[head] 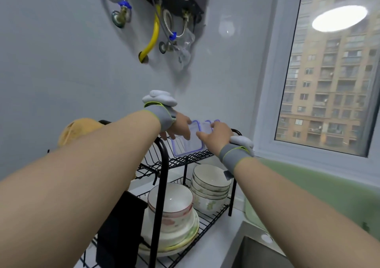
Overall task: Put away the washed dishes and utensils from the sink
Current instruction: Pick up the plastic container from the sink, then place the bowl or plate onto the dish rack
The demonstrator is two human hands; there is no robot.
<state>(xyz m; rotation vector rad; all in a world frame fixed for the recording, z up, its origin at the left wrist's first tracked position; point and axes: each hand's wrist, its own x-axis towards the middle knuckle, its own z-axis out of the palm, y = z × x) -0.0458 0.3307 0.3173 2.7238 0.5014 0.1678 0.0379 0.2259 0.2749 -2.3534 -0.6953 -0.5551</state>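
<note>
Plastic, clear with a blue rim: that is the container [186,146] we hold, standing on edge on the upper tier of the black wire rack [164,164]. Our left grip [177,126] comes over its top edge at about eleven o'clock, fingers curled down onto the near face. Our right grip [216,137] takes the upper corner at about two o'clock, thumb laid across the face and fingers closed on the rim. The container thus sits between the two grips and mostly below them, its lower edge resting on the wires.

A further blue-rimmed edge [206,126] shows just behind it at one o'clock; we cannot tell whether it is a separate piece.

On the lower tier, at six o'clock from the container, a white bowl [170,199] sits on stacked plates [181,239], and a stack of bowls [211,182] stands just beside it at three o'clock. A black cloth [119,230] hangs at the rack's near end. The rack stands on the white surface [218,230], with the sink [255,253] at five o'clock.
</note>
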